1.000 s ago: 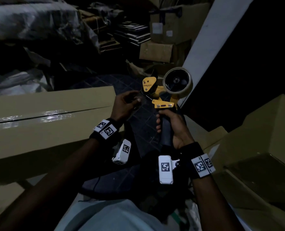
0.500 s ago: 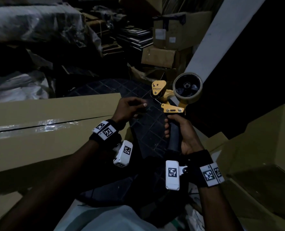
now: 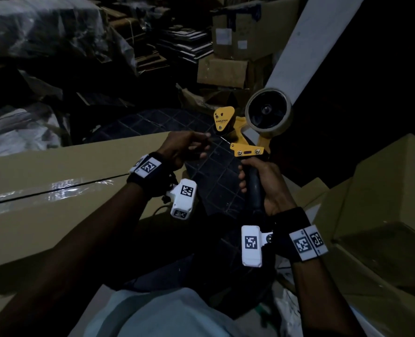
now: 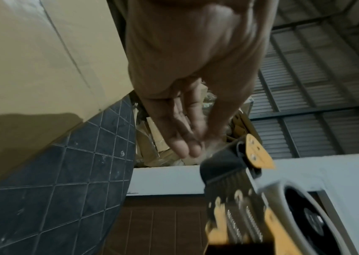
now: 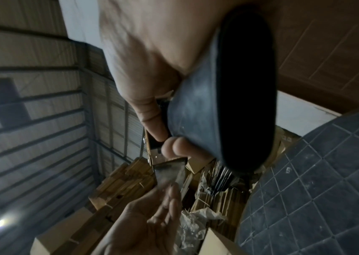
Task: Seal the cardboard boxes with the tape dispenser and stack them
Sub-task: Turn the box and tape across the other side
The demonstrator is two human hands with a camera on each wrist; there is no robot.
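The step in hand looks like readying the tape: the right hand [image 3: 269,183] is wrapped tight round the dark handle of the tape dispenser [image 3: 247,132], holding it upright in the air, roll uppermost. The left hand [image 3: 184,149] reaches in at the dispenser's front end. In the right wrist view its fingers [image 5: 169,195] meet a short clear tab of tape [image 5: 169,172] hanging off the dispenser, thumb and fingers close together as if to pinch it, but blur keeps me from saying the tab is truly caught.

To the left of the dispenser, and lower, lies a long cardboard box [image 3: 43,181] with a shiny strip of tape already along its top seam. On the other side of the dispenser sits a heap of further boxes [image 3: 383,215], their flaps hard to read in the dark.

The next move, I judge, calls for drawing the free end out far enough to lie flat, then carrying the dispenser's front edge to a seam that is not yet taped and pressing the tab down before pulling along it. Clear tape folds back and sticks to itself readily, so the tab wants keeping taut.

The room is dim; the far clutter is mostly shadow. The dispenser's blade shows only blurred in the left wrist view, and both wrist views smear the fingertips.
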